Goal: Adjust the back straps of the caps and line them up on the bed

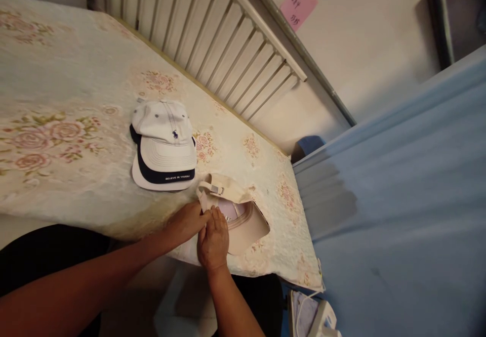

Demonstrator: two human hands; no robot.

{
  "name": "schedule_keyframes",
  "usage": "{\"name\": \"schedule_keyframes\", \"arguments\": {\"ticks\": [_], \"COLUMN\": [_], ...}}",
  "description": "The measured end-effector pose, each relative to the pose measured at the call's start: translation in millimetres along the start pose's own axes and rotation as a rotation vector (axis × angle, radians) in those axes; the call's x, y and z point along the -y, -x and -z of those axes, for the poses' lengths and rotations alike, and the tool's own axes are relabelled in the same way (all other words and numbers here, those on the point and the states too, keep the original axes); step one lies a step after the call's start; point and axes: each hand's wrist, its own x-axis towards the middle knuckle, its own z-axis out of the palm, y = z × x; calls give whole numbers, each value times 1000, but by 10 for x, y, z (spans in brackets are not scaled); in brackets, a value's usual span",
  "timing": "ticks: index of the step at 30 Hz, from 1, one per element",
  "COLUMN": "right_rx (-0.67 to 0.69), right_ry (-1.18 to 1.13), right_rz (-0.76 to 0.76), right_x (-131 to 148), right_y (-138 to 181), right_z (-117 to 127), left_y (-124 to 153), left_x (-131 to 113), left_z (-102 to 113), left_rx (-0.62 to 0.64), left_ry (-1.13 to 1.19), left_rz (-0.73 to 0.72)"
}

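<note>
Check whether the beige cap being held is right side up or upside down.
Upside down, it seems: the beige cap shows its pale lining, with the buckled back strap on top.

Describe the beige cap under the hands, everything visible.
The cap is beige, soft cloth by its look, with a stiff curved brim pointing lower right. It lies tipped over, its pale lilac inside showing. The back strap with a small metal buckle arches on top. It sits near the edge of a floral cloth, close beside stacked white caps. The left hand and right hand both pinch its rear edge.
</note>
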Motion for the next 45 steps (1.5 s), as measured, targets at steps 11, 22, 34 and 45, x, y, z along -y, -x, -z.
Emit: {"name": "schedule_keyframes", "arguments": {"ticks": [11,22,34,45], "right_rx": [0,-3,-11,7], "right_ry": [-18,9,3,120], "right_rz": [3,8,11,-66], "right_x": [-16,-14,-29,17], "right_y": [0,-3,10,-31], "right_z": [-17,-19,-41,-68], "left_y": [-34,-54,-100,-89], "left_x": [47,57,103,54], "left_z": [-29,-9,25,52], "left_rx": [23,5,-60,-42], "left_ry": [22,17,-24,-31], "left_rz": [14,28,18,31]}}
